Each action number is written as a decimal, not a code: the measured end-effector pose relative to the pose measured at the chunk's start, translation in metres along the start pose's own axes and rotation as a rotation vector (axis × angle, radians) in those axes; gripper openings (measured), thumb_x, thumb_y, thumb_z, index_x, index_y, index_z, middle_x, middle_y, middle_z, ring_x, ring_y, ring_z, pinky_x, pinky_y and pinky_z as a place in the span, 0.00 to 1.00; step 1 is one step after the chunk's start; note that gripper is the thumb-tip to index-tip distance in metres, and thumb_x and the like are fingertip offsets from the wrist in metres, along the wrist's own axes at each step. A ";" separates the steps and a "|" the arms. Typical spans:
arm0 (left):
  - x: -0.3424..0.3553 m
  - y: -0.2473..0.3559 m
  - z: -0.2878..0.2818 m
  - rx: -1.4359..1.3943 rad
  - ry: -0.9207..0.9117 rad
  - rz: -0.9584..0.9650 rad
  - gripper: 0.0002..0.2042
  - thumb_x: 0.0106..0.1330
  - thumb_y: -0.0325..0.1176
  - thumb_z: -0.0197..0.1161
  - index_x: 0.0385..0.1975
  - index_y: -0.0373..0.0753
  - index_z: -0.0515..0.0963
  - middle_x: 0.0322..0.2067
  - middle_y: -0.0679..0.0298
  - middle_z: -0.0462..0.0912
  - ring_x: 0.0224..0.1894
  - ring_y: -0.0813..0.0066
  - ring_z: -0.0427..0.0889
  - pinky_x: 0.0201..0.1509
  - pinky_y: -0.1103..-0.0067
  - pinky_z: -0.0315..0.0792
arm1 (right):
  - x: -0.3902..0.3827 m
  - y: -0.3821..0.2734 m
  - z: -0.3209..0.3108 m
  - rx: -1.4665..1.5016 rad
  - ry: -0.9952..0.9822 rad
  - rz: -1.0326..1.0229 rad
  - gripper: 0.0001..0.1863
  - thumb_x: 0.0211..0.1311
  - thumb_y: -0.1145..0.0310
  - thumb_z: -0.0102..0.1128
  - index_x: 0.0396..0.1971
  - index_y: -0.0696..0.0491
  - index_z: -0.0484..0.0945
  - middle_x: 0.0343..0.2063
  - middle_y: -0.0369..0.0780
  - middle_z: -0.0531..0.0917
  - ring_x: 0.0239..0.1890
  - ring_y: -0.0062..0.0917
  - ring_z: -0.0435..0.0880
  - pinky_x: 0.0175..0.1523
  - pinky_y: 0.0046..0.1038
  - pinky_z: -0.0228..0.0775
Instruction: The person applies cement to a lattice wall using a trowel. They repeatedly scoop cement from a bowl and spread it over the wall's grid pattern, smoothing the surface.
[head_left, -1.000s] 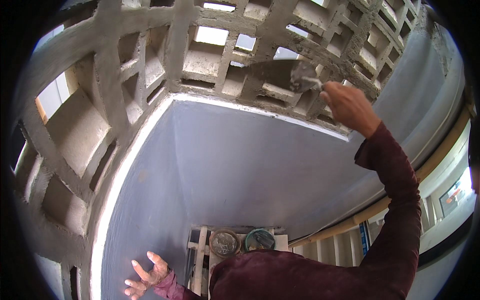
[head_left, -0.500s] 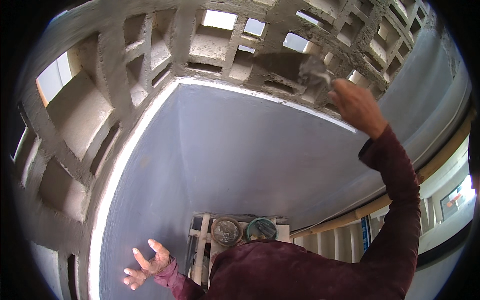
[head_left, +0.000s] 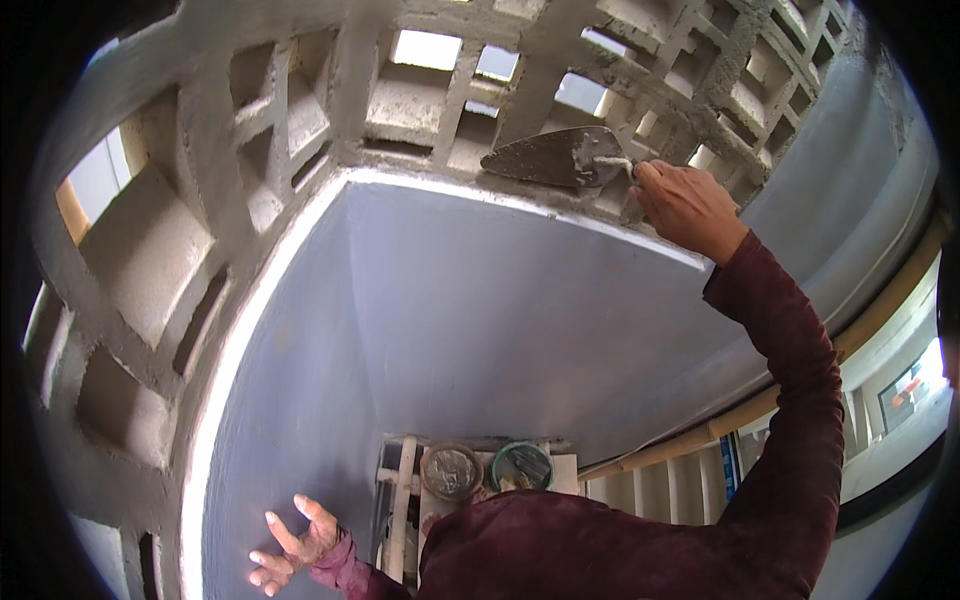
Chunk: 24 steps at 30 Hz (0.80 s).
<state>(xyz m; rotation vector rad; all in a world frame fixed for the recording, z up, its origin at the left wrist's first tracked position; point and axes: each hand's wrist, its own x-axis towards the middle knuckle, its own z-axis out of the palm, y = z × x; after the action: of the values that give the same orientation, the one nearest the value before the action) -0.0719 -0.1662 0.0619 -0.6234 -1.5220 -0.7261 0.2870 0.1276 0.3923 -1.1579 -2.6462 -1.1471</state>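
Note:
My right hand [head_left: 685, 208] grips the handle of a pointed steel trowel [head_left: 540, 160], which has grey mortar stuck near the handle. Its blade lies against or very close to the lower part of a grey concrete lattice wall [head_left: 410, 90], just above a white strip [head_left: 513, 204] that borders the smooth blue-grey wall [head_left: 500, 320]. My left hand [head_left: 298, 550] is at the lower left with fingers spread and nothing in them, beside the smooth wall; whether it touches it I cannot tell.
Below me, a brown bucket of grey mortar [head_left: 450, 472] and a green bucket [head_left: 522, 468] with tools stand on boards [head_left: 405, 510]. A bamboo pole [head_left: 755, 410] and a pale cable run along the right, over pale slatted structures. The lattice curves around upper left.
The trowel has come slightly down and left across the lattice and now shows sharply. The view shifted a little; my left hand stayed spread in much the same place.

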 end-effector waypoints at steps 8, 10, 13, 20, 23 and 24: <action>-0.051 -0.017 0.012 -0.110 -0.018 -0.089 0.20 0.52 0.45 0.65 0.42 0.41 0.76 0.63 0.48 0.56 0.70 0.51 0.38 0.70 0.59 0.23 | 0.022 0.047 -0.061 -0.077 0.086 0.079 0.10 0.64 0.63 0.48 0.31 0.56 0.67 0.24 0.44 0.74 0.31 0.40 0.77 0.35 0.38 0.66; -0.045 -0.008 0.015 -0.040 -0.053 -0.105 0.21 0.51 0.46 0.65 0.43 0.44 0.76 0.63 0.48 0.56 0.70 0.49 0.39 0.69 0.56 0.23 | 0.029 0.063 -0.079 -0.084 0.211 0.085 0.12 0.63 0.61 0.47 0.29 0.56 0.68 0.24 0.45 0.75 0.31 0.40 0.77 0.36 0.39 0.67; -0.012 0.005 -0.011 0.159 -0.139 -0.097 0.25 0.47 0.50 0.67 0.46 0.49 0.76 0.63 0.50 0.57 0.68 0.45 0.42 0.68 0.51 0.25 | 0.040 0.095 -0.099 -0.101 0.317 0.076 0.14 0.64 0.60 0.46 0.28 0.56 0.68 0.24 0.46 0.76 0.33 0.42 0.77 0.39 0.41 0.66; -0.022 -0.004 -0.014 0.217 -0.226 -0.097 0.26 0.46 0.51 0.68 0.47 0.51 0.77 0.63 0.52 0.59 0.69 0.45 0.41 0.68 0.51 0.25 | 0.063 0.151 -0.148 -0.168 0.486 0.092 0.15 0.66 0.59 0.43 0.29 0.55 0.71 0.26 0.46 0.77 0.36 0.43 0.76 0.44 0.41 0.66; -0.022 -0.003 -0.013 0.230 -0.233 -0.101 0.27 0.46 0.52 0.68 0.48 0.51 0.77 0.63 0.52 0.59 0.69 0.44 0.41 0.68 0.50 0.25 | 0.074 0.170 -0.167 -0.196 0.479 0.149 0.15 0.66 0.59 0.44 0.30 0.55 0.73 0.28 0.47 0.78 0.37 0.43 0.77 0.45 0.40 0.66; -0.022 -0.004 -0.013 0.230 -0.231 -0.099 0.27 0.46 0.52 0.68 0.48 0.51 0.77 0.62 0.52 0.60 0.69 0.44 0.41 0.68 0.50 0.26 | 0.079 0.175 -0.170 -0.187 0.520 0.141 0.16 0.66 0.58 0.42 0.30 0.56 0.73 0.27 0.47 0.78 0.35 0.42 0.77 0.44 0.41 0.66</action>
<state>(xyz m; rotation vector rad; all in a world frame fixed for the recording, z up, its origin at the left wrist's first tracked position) -0.0644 -0.1778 0.0398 -0.4726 -1.8298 -0.5565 0.3011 0.1468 0.6476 -0.8922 -2.0752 -1.4535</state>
